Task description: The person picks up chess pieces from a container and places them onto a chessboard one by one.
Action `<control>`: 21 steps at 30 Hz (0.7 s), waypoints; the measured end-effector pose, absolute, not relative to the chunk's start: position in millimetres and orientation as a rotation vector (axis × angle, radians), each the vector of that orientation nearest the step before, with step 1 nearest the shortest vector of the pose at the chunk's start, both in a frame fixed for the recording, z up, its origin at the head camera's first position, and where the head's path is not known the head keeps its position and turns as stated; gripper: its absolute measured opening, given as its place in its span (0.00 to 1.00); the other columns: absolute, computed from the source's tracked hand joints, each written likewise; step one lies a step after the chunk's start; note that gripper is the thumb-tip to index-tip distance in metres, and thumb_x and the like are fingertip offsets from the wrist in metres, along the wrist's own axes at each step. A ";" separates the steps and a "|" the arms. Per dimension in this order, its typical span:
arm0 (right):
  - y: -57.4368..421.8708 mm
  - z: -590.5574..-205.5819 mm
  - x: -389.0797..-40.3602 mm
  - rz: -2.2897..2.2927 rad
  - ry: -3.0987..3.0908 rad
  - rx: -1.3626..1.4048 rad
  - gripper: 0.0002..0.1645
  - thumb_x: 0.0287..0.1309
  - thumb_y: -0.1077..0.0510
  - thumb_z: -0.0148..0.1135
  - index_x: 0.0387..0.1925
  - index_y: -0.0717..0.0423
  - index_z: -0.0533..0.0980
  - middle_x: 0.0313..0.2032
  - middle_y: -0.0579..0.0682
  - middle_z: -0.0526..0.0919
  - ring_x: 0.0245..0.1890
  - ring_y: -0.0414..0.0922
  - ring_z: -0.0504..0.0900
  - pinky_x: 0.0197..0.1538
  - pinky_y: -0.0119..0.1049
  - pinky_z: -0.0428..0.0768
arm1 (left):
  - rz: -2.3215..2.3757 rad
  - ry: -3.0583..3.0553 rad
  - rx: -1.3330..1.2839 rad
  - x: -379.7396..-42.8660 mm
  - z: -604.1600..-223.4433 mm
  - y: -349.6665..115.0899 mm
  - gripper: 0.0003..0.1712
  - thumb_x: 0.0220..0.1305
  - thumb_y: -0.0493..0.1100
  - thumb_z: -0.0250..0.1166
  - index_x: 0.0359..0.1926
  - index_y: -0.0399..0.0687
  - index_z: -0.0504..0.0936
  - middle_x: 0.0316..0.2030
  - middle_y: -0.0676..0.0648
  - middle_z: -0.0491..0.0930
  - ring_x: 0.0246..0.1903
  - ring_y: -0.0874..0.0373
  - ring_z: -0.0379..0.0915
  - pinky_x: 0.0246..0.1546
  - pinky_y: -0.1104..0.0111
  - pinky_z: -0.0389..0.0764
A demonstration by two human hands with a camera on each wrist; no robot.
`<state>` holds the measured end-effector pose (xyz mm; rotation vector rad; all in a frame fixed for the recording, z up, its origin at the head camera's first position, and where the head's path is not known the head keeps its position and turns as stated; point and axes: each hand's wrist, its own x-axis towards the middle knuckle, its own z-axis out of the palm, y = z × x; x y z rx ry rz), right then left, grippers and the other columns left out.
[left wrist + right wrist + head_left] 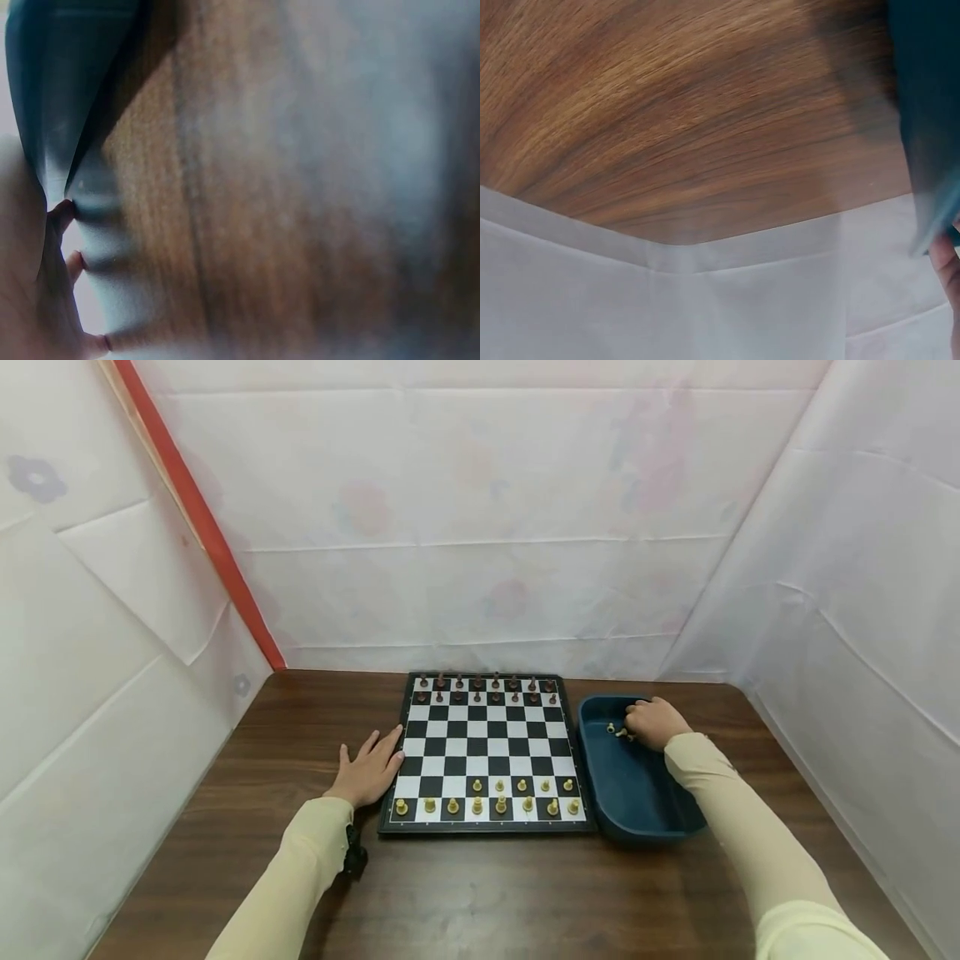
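Note:
A black-and-white chessboard (477, 747) lies on the table. My left hand (367, 772) rests spread-fingered at its left edge, fingertips touching the frame. Dark red-brown chess pieces (477, 697) fill the two far rows. Gold chess pieces (501, 807) stand along the nearest row, with several gold pawns (522, 785) on the right part of the row in front. To the board's right, my right hand (654, 722) reaches into a dark blue tray (637, 793), beside a few loose gold pieces (621, 732). Its fingertips are hidden, so any hold is unclear.
The brown wooden table (480, 893) is walled by white printed cloth (480, 510) at the back and both sides. A red strip (202, 518) runs down the back left corner. The tray stands close against the board's right edge.

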<state>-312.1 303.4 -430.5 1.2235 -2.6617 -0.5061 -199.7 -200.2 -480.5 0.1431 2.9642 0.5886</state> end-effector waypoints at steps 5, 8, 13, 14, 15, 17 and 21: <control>299.2 -424.1 -312.1 -0.446 -2.642 1.257 0.12 0.43 0.59 0.76 0.16 0.48 0.78 0.21 0.46 0.73 0.22 0.45 0.72 0.26 0.41 0.71 | 0.601 2.956 0.148 -198.4 -477.7 -201.7 0.34 0.75 0.57 0.38 0.76 0.52 0.47 0.72 0.43 0.54 0.71 0.41 0.42 0.60 0.33 0.28; 296.6 -420.8 -310.5 -0.397 -2.638 1.273 0.13 0.44 0.58 0.75 0.15 0.47 0.77 0.20 0.45 0.71 0.21 0.44 0.71 0.24 0.40 0.70 | 0.604 2.959 0.150 -198.1 -477.6 -201.3 0.33 0.75 0.56 0.38 0.76 0.52 0.48 0.72 0.43 0.54 0.71 0.41 0.42 0.60 0.33 0.28; 293.2 -415.5 -307.9 -0.345 -2.646 1.272 0.16 0.48 0.59 0.72 0.13 0.46 0.75 0.20 0.44 0.70 0.20 0.43 0.67 0.24 0.38 0.63 | 0.606 2.951 0.150 -197.6 -477.1 -200.1 0.34 0.75 0.56 0.39 0.76 0.51 0.48 0.72 0.43 0.53 0.71 0.41 0.41 0.60 0.33 0.28; 292.7 -414.0 -307.6 -0.342 -2.646 1.269 0.16 0.48 0.59 0.71 0.13 0.46 0.75 0.20 0.43 0.70 0.20 0.43 0.66 0.24 0.37 0.62 | 0.606 2.950 0.151 -197.4 -476.8 -199.9 0.34 0.75 0.56 0.39 0.76 0.51 0.47 0.72 0.43 0.53 0.71 0.41 0.41 0.60 0.33 0.28; 292.2 -412.3 -307.1 -0.335 -2.649 1.266 0.17 0.48 0.60 0.71 0.12 0.45 0.74 0.20 0.43 0.69 0.20 0.42 0.66 0.24 0.37 0.61 | 0.606 2.951 0.154 -197.2 -476.6 -199.9 0.34 0.75 0.56 0.38 0.76 0.51 0.47 0.72 0.42 0.53 0.71 0.41 0.41 0.60 0.33 0.28; 291.5 -408.5 -306.1 -0.317 -2.651 1.259 0.17 0.48 0.61 0.70 0.12 0.45 0.74 0.20 0.43 0.69 0.20 0.42 0.65 0.25 0.37 0.60 | 0.610 2.955 0.160 -196.7 -475.9 -199.9 0.34 0.75 0.56 0.39 0.76 0.51 0.48 0.72 0.42 0.53 0.71 0.40 0.41 0.59 0.33 0.28; 290.3 -400.1 -304.2 -0.295 -2.676 1.242 0.18 0.47 0.63 0.69 0.11 0.44 0.73 0.19 0.42 0.67 0.20 0.42 0.64 0.25 0.37 0.60 | 0.616 2.965 0.164 -196.4 -475.1 -200.3 0.33 0.76 0.55 0.39 0.76 0.51 0.48 0.71 0.41 0.54 0.71 0.40 0.42 0.59 0.32 0.29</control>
